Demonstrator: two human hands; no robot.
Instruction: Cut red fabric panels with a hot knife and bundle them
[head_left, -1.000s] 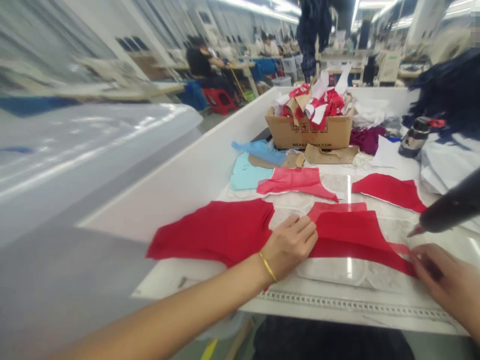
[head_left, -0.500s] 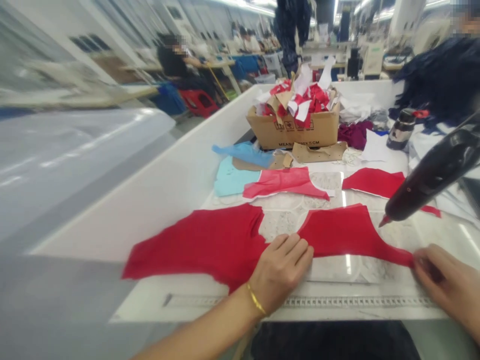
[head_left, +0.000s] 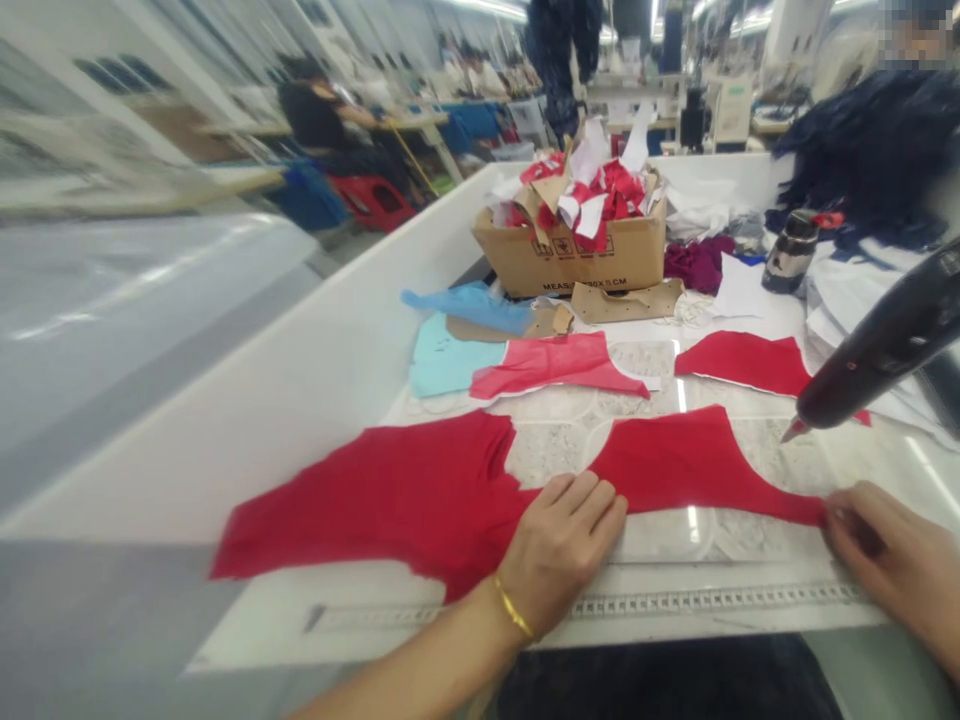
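A red fabric piece (head_left: 675,460) with a curved edge lies flat on a white patterned surface. My left hand (head_left: 566,540), with a gold bracelet at the wrist, closes its fingers on the left end of this piece. At the narrow right tip, my right hand (head_left: 877,540) pinches the cloth between thumb and finger. A larger red fabric stack (head_left: 367,500) lies to the left and runs up to my left hand, which partly hides it. Above my right hand, a black tool (head_left: 874,350) with a pointed reddish tip reaches in from the right.
A measuring tape (head_left: 652,603) runs along the front edge. Farther back lie a pink-red piece (head_left: 559,362), another red piece (head_left: 742,362) and a light-blue piece (head_left: 454,358). Behind them stand a cardboard box (head_left: 570,258) of scraps and a dark bottle (head_left: 792,252). A white wall (head_left: 300,360) borders the left.
The view has shifted slightly, so the background and the larger red stack sit farther left. Both hands keep their hold on the red piece, with almost no movement.
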